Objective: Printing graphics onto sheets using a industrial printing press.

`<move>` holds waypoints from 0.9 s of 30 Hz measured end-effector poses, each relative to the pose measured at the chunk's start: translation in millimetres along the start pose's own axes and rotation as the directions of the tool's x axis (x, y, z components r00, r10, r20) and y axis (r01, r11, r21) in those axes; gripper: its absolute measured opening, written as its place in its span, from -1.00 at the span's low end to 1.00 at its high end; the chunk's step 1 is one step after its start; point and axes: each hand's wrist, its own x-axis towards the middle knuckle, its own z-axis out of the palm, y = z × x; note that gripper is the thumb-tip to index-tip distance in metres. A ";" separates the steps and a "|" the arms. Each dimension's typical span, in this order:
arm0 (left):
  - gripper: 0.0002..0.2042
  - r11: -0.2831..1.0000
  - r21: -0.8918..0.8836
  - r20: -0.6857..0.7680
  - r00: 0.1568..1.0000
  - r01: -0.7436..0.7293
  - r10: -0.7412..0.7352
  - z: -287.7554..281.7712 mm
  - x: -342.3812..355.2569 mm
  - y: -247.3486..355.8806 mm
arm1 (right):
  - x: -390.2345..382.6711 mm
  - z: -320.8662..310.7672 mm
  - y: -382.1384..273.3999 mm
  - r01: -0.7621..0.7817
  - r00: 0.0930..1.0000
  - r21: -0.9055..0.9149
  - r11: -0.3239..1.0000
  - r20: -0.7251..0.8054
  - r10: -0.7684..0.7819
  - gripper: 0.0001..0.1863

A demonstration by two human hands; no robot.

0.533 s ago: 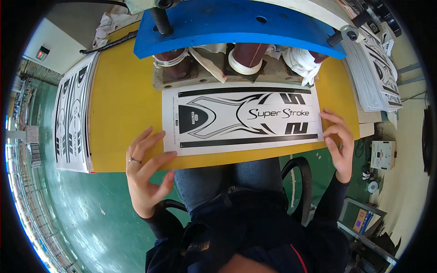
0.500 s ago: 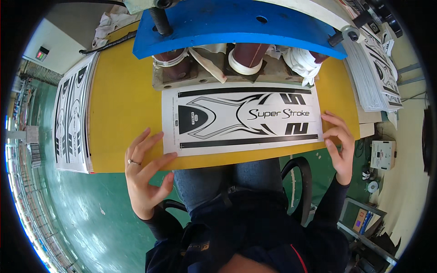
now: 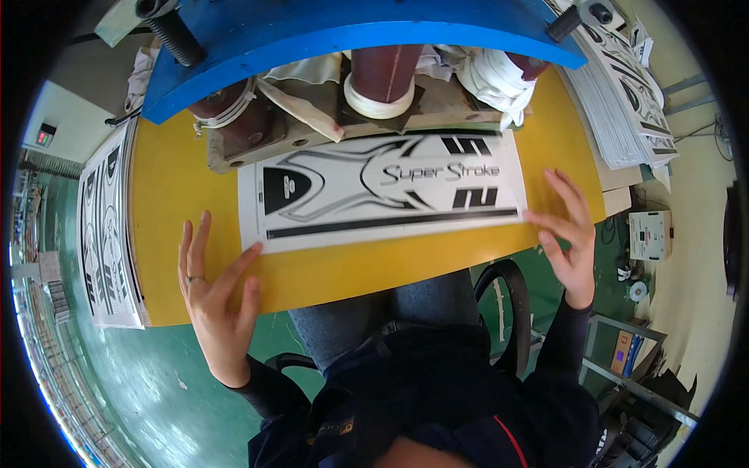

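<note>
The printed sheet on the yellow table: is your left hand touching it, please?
Touching. The head view shows the left hand's index fingertip meeting the printed sheet's lower left corner.

Yellow worktable, blue press frame above it. Green painted floor. Printed sheet stacks left and right. Black chair below table.

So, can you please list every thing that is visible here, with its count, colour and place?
White rectangular printed sheet: one, white with black pattern, middle of table.
Yellow flat table: one, yellow, under the sheet.
Blue curved machine part: one, blue, top.
Dark red cylinders: three visible, behind the sheet.
Sheet stack: one, black and white, left edge.
Sheet stack: one, black and white, right edge.
Left hand: fingers touching the sheet's left corner.
Right hand: fingers at the sheet's right end.
</note>
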 end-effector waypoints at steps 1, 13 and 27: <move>-0.69 1.000 -0.003 0.003 1.000 -0.004 0.004 2.0 7.4 0.2 | 8.2 -0.8 2.1 0.009 1.000 -0.051 0.999 0.005 -0.009 -0.70; -0.52 0.992 0.125 0.010 1.000 0.015 -0.016 23.7 32.6 5.1 | 47.7 20.0 19.2 -0.121 0.993 -0.066 0.990 0.003 0.121 -0.55; -0.41 0.982 0.183 0.065 0.996 0.053 -0.065 27.5 36.6 4.7 | 49.4 23.8 20.1 -0.126 0.992 -0.127 0.984 0.009 0.128 -0.54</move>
